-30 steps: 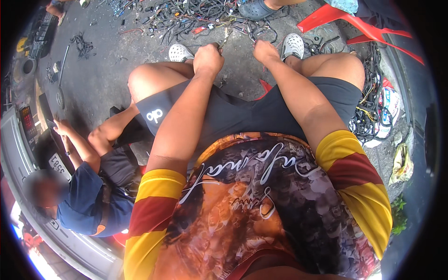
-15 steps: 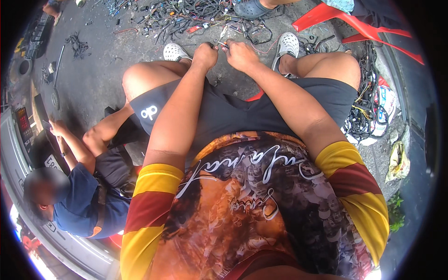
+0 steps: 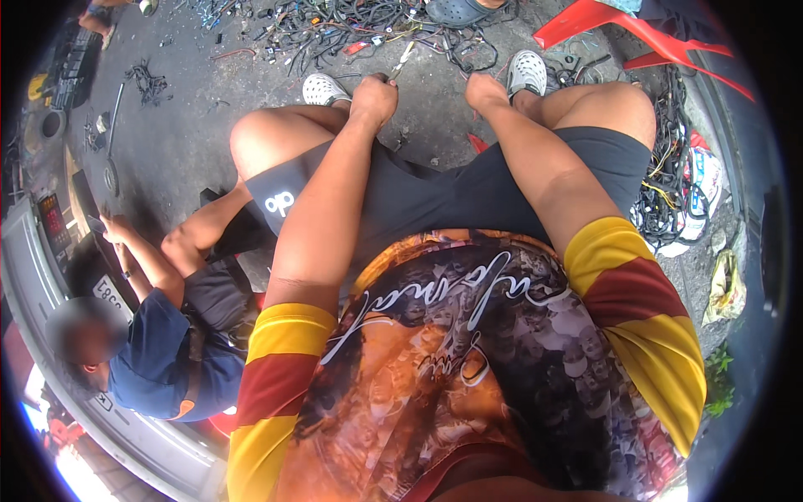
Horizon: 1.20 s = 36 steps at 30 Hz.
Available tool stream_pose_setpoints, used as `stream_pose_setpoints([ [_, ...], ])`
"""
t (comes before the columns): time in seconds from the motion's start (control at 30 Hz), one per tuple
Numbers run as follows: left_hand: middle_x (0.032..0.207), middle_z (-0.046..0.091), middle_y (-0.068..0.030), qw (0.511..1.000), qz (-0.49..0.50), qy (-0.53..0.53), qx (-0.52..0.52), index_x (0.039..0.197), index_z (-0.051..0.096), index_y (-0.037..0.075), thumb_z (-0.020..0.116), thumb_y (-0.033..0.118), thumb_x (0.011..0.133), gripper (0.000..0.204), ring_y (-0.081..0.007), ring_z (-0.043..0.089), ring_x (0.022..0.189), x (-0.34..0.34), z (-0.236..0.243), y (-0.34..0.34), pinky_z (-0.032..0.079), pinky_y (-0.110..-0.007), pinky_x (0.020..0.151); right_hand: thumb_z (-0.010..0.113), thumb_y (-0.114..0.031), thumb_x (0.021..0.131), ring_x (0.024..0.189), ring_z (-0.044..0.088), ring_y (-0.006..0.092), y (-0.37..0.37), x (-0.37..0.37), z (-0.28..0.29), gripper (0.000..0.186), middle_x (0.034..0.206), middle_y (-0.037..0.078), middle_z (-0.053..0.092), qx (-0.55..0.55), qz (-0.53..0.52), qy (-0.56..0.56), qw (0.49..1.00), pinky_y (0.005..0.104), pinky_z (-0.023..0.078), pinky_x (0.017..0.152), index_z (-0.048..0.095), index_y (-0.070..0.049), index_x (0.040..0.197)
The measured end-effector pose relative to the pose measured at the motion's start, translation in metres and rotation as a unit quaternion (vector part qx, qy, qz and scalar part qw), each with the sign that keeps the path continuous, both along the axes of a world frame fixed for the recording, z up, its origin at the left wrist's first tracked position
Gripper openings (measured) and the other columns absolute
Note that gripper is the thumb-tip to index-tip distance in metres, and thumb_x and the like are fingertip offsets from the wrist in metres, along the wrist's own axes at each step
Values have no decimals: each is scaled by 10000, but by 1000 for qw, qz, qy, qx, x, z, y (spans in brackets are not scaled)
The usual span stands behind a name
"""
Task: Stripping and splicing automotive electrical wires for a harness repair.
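My left hand is closed on a thin item with a pale end sticking up past its fingers, too small to name. My right hand is pinched closed a short way to the right, with something small at its fingertips that I cannot make out. Both hands are above the gap between my feet in white clogs. Just beyond them a tangled heap of cut wires and connectors lies on the grey ground.
At left another person sits in front of a vehicle tailgate, holding a small object. A grey-clogged foot is at the top. Red plastic chair legs, bundled harnesses, a crumpled bag and a dark edge are at right.
My hands came close together half a second ago and are now apart again, the right one moved rightward. Both remain closed.
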<state>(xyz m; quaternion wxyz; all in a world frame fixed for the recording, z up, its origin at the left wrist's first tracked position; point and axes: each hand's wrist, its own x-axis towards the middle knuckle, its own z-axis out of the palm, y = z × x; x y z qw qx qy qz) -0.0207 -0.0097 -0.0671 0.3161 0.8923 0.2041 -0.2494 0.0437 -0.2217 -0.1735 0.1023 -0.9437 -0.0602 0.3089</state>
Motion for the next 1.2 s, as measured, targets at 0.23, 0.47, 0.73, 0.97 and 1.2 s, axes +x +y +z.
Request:
stream_pose_setpoints([
  [0.23,1044,608,-288,985,152,-39,-66,1045,634,-16,491,265,897,348,-410,571,1039,1,-24,23,435,-435,896,479,-204,892,919,628,386,65,-22,82,263,960,237,646,184,35,-103,977,484,493,802,598,-40,1060],
  [0.47,1001,613,-299,984,137,-66,-95,1014,643,-21,490,248,901,330,-412,593,983,2,-22,16,449,-430,851,503,-232,898,831,629,402,74,-33,93,225,857,235,642,229,133,-128,956,501,492,727,529,-30,994],
  [0.73,1037,611,-284,998,64,-21,8,1031,625,-51,489,269,885,377,-404,584,1022,5,-27,15,451,-421,898,510,-173,862,835,642,388,80,-36,79,209,875,227,650,175,162,-114,964,485,505,727,514,-23,1007],
  [0.97,1030,616,-277,998,-2,55,44,943,660,-51,506,284,869,376,-360,601,1015,8,-43,22,457,-401,890,488,-90,832,897,649,359,84,-39,67,227,942,215,659,144,162,-105,971,457,517,770,548,1,1031],
  [1.2,1018,621,-271,996,76,25,-41,960,659,-32,523,316,866,385,-379,598,1003,0,-58,27,461,-413,852,468,-104,845,981,639,333,33,-2,31,300,1082,196,640,42,0,-48,998,422,510,846,654,-31,1069],
])
